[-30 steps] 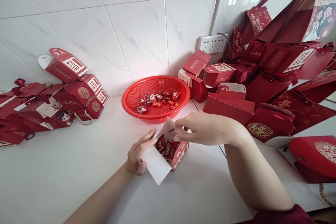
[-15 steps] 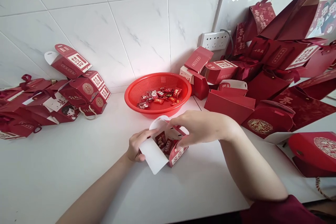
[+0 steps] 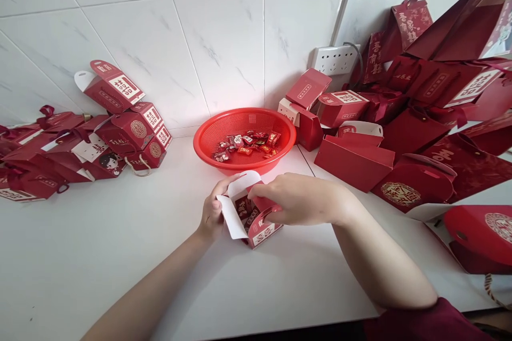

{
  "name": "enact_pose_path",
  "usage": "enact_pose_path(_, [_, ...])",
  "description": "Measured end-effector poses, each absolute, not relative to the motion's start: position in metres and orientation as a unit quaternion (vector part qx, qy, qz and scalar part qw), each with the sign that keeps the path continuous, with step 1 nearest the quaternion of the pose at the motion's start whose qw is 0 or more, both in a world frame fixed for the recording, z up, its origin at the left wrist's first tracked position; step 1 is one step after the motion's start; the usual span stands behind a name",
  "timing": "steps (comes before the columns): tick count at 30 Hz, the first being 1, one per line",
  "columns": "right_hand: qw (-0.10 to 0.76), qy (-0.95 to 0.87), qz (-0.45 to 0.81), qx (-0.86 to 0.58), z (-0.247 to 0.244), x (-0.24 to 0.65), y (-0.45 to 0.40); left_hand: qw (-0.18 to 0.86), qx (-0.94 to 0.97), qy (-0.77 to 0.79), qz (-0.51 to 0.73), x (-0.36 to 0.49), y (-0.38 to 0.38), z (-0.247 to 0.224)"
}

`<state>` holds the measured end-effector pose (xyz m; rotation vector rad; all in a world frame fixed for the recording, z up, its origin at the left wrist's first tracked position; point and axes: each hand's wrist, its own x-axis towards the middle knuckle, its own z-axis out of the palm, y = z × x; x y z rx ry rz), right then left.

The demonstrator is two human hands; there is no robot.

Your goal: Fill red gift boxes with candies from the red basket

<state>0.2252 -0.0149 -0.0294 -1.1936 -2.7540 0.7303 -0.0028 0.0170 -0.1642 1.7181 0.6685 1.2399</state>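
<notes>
Gift box (image 3: 267,235), set on the white counter (image 3: 80,256) and open at the top, is held between two bare hands. Its far-left side is cupped by the left hand (image 3: 212,212), the thumb being laid against a raised white flap (image 3: 232,218). From the right, its curved red flaps are gripped by the right hand (image 3: 298,200), thumb and forefinger set only narrowly apart. The box thus lies directly left of the right hand's grip; both hands are in contact, so neither is nearer. Its printed front edge is slanted, rising rightward; the long axis is masked by the fingers. Wrapped sweets (image 3: 243,206) are seen inside. Beyond, a red basket (image 3: 214,130) of loose sweets (image 3: 245,151) is flanked by stacked left-hand boxes (image 3: 136,130) and heaped right-hand boxes (image 3: 352,162), backed by a tiled wall (image 3: 228,37).
</notes>
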Motion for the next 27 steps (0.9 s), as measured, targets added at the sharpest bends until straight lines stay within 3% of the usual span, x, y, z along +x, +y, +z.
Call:
enact_pose_path(5, [0.005, -0.893, 0.237, -0.383, -0.028, 0.227, -0.019, 0.54, 0.648, 0.235, 0.483, 0.001, 0.017, -0.168])
enact_pose_path(11, [-0.019, -0.886, 0.28, -0.368, -0.027, 0.232, -0.019, 0.415, 0.729, 0.313, 0.446, -0.004, 0.019, -0.176])
enact_pose_path(15, [-0.027, -0.88, 0.281, -0.381, -0.026, 0.233, -0.019, 0.434, 0.702, 0.331, 0.457, 0.0, 0.017, -0.173])
enact_pose_path(19, [-0.027, -0.887, 0.234, -0.397, -0.028, 0.229, -0.019, 0.463, 0.687, 0.329, 0.453, 0.002, 0.016, -0.17])
enact_pose_path(27, [-0.034, -0.852, 0.135, -0.504, -0.043, 0.216, -0.008, 0.338, 0.786, 0.279, 0.437, -0.005, 0.02, -0.173])
